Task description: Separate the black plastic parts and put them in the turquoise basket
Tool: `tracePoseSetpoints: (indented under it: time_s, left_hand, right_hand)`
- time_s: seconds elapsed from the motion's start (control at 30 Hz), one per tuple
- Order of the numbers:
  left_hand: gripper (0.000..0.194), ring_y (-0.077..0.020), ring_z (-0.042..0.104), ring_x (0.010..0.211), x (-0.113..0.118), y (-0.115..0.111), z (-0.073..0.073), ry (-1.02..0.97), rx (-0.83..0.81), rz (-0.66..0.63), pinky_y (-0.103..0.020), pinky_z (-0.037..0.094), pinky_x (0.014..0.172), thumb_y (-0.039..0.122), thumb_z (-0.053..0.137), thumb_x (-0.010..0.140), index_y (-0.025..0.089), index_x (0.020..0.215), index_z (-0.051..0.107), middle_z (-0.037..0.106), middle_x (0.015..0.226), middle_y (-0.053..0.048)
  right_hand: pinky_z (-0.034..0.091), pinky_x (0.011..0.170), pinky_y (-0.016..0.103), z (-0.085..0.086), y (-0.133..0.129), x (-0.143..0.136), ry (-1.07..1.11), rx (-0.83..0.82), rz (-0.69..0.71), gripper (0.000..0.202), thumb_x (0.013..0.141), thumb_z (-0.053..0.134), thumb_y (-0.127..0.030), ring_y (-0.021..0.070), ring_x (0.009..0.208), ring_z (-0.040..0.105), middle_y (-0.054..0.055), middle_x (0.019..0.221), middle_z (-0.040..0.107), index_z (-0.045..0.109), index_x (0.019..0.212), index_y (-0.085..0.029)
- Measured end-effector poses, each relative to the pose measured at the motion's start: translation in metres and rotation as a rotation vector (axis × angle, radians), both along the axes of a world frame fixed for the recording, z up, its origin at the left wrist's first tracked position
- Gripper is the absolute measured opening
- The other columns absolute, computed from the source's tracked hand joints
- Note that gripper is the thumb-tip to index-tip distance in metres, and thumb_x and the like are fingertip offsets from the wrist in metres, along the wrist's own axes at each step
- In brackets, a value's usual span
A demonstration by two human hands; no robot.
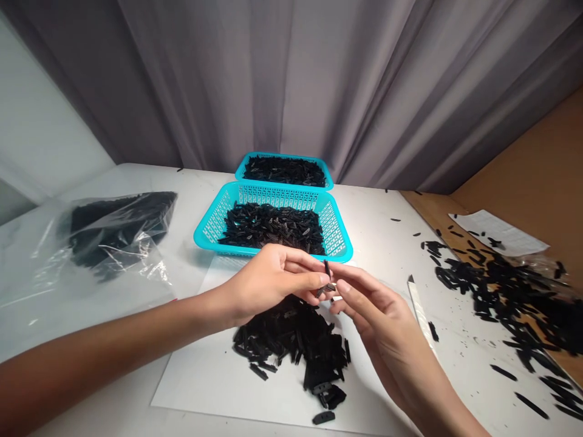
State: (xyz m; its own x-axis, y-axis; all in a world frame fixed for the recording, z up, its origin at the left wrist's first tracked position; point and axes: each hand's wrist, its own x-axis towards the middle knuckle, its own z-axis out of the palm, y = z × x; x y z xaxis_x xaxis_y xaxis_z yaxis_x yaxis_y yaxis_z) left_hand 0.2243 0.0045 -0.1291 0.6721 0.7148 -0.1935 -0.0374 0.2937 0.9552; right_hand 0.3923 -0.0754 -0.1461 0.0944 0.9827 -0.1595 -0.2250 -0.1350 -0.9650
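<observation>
My left hand (pixel 291 276) is closed, with a few small black strips (pixel 327 270) pinched between thumb and fingers. Fingertips of my right hand (pixel 364 297) meet it from the right, curled around the same spot; a thin pale sliver shows between them, too small to name. Below both hands, a loose heap of black strips (pixel 291 340) lies on a white sheet (pixel 195 370). One flat black piece with small holes (pixel 323 417) rests at the sheet's near edge. Just beyond my hands stands a turquoise basket (pixel 204 237), partly filled with similar black strips.
A second turquoise basket (pixel 239 173) of black strips stands behind the first, near the grey curtain (pixel 273 79). At left lies a clear plastic bag (pixel 122 237) of black material. A white-handled cutter (pixel 419 309) and many scattered black strips (pixel 505 303) lie to the right.
</observation>
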Motion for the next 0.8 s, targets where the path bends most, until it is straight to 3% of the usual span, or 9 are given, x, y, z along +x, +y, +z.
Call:
tracePoseSetpoints:
  time_s: [0.1,0.3,0.8]
  left_hand:
    - [0.017,-0.0106,0.065,0.069,-0.0003,-0.0023,0.0006,-0.025,-0.050,-0.027,-0.023,0.054,0.070,0.027,0.078,0.080,0.011,0.085,0.074,0.073,0.078,-0.005]
    - [0.019,-0.0095,0.062,0.066,0.0010,-0.0024,0.0001,-0.039,-0.123,-0.069,-0.023,0.053,0.071,0.028,0.081,0.077,0.011,0.078,0.074,0.069,0.074,-0.003]
    - [0.010,-0.0118,0.066,0.074,-0.0004,-0.0023,-0.0045,-0.003,-0.154,-0.046,-0.023,0.053,0.072,0.018,0.075,0.080,0.011,0.088,0.077,0.070,0.083,-0.006]
  right_hand:
    - [0.048,0.071,0.030,0.0004,-0.0004,0.0022,-0.107,0.083,-0.002,0.024,0.084,0.076,-0.036,0.0182,0.083,0.061,0.002,0.099,0.072,0.076,0.107,-0.030]
    - [0.050,0.076,0.033,-0.0023,-0.0024,0.0026,-0.190,0.138,-0.011,0.018,0.084,0.076,-0.031,0.0203,0.088,0.063,0.003,0.103,0.074,0.077,0.102,-0.031]
    - [0.055,0.075,0.038,0.0018,-0.0059,0.0008,-0.390,0.147,-0.098,0.014,0.083,0.076,-0.036,0.0251,0.088,0.069,0.004,0.095,0.076,0.077,0.095,-0.028]
